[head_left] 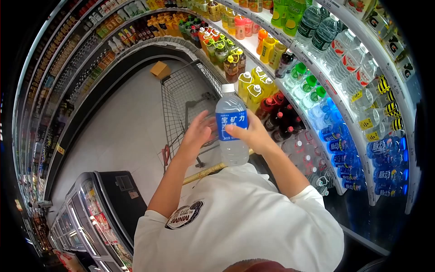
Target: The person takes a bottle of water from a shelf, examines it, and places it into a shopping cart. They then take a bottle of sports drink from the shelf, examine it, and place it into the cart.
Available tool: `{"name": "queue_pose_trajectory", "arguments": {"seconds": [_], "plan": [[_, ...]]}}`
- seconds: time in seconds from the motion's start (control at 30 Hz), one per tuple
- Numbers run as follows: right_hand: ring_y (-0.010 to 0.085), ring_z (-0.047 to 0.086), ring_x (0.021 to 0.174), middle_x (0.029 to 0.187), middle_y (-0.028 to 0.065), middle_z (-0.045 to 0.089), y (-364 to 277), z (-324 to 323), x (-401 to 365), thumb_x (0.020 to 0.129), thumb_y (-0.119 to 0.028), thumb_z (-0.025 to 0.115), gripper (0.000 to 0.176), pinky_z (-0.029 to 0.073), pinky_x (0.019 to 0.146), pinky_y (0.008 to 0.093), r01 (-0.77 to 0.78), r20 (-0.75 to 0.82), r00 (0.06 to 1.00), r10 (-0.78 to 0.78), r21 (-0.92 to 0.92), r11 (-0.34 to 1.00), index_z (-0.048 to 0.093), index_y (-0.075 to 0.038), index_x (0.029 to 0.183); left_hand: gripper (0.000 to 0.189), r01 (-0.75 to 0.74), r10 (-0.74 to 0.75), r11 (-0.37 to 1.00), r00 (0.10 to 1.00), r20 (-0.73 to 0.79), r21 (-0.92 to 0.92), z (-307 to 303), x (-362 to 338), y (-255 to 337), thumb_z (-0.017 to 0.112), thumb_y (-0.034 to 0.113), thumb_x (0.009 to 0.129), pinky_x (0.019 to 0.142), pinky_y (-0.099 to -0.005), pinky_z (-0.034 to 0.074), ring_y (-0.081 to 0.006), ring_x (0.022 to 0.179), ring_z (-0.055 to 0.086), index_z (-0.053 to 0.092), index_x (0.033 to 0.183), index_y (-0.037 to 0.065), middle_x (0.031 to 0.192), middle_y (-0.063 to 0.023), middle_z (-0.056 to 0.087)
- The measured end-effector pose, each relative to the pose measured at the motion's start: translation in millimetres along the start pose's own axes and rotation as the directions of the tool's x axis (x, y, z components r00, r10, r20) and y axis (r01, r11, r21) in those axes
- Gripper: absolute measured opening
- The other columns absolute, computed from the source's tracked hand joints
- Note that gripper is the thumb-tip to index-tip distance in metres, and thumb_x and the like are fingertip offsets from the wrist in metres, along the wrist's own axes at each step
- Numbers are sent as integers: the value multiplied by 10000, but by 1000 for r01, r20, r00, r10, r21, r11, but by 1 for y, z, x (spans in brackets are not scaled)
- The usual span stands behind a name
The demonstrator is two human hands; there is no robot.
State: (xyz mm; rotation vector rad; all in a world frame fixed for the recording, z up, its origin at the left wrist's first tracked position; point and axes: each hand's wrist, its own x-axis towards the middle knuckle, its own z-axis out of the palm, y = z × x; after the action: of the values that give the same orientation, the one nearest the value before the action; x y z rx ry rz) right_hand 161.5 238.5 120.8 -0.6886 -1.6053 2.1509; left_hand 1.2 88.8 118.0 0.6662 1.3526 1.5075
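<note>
A clear bottle [234, 153] with a white cap and a blue label with white characters stands upright in front of my chest. My right hand [254, 133] is wrapped round its right side, the thumb lying across the label. Just left of the bottle is my left hand [199, 132], slightly blurred, its fingers raised and apart, with nothing in it. Beyond both hands is a wire shopping cart [174, 97], whose yellowish handle [204, 173] runs close to my white shirt.
Shelves of drinks curve along the right, with blue-labelled bottles [346, 158] and red-capped dark bottles [274, 120]. A cardboard box [160, 70] lies on the floor [108, 122] past the cart. At the lower left stands a freezer cabinet [120, 190].
</note>
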Motion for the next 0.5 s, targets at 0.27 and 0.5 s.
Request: {"name": "queue_pose_trajectory", "arguments": {"seconds": [0.27, 0.5], "plan": [[257, 620, 1146, 1257, 194, 606, 71, 21, 14, 819, -360, 825, 737, 535, 948, 388, 163, 188, 974, -124, -210, 964, 513, 65, 1333, 757, 97, -49, 977, 970, -239, 192, -8, 7, -11, 882, 259, 775, 890, -351, 555, -208, 1047, 653, 487, 1361, -12, 1168, -118, 648], [333, 689, 845, 959, 180, 695, 129, -53, -1, 934, -447, 665, 488, 544, 767, 434, 144, 40, 986, -163, -700, 699, 678, 17, 1084, 655, -31, -50, 992, 799, -599, -124, -54, 14, -15, 845, 282, 825, 852, -343, 575, -207, 981, 673, 506, 1286, -35, 1110, -132, 650]]}}
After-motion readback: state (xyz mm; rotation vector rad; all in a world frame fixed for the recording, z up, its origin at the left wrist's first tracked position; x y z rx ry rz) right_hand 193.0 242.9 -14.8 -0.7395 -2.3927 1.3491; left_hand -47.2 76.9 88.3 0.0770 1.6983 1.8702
